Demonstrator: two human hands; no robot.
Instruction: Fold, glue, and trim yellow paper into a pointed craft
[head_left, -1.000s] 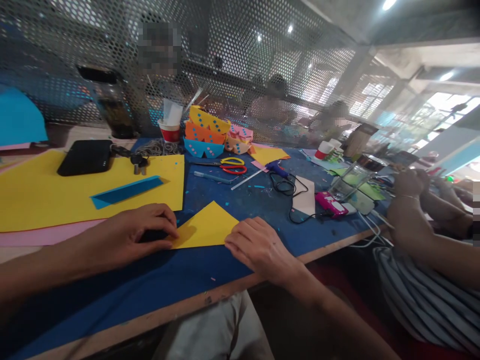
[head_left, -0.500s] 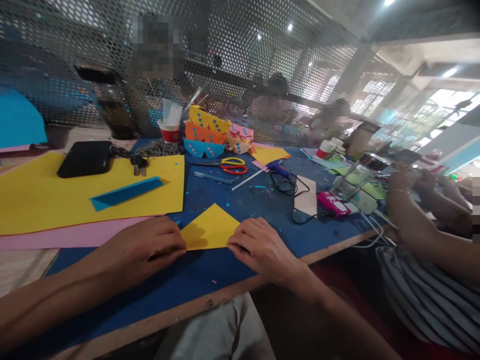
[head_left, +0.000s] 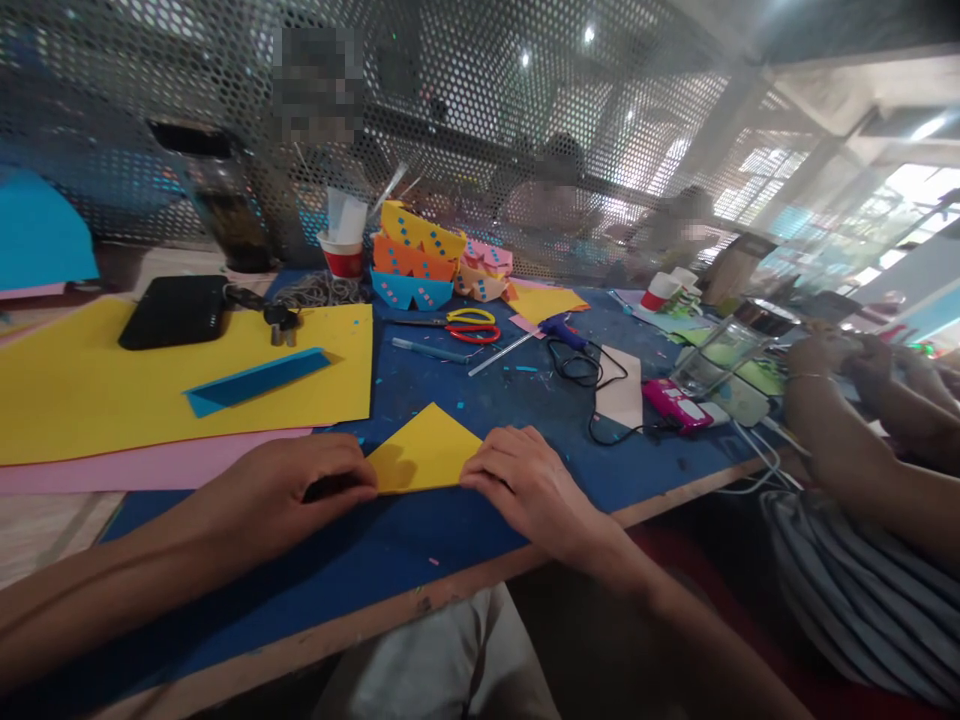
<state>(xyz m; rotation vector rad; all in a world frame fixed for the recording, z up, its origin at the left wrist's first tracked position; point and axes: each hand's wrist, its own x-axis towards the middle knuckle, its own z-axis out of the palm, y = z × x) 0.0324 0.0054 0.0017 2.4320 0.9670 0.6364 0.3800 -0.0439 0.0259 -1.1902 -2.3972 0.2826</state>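
Near the front edge of the blue table top (head_left: 315,600), gripping the left corner of the yellow triangle (head_left: 424,455) with the left hand (head_left: 304,465) and its right corner with the right hand (head_left: 529,485), closing the fingers of both onto the paper. Lying flat between them, pointing its apex away. Probably calling for even pressure along the near side, matching the edges and smoothing from the middle outward without skewing the apex. Farther back, showing one pair of scissors (head_left: 444,323), one glue gun (head_left: 564,332), one black phone (head_left: 176,312), one blue strip (head_left: 259,382) and at least five dotted paper pieces (head_left: 412,258), overlapping too much for an exact count.
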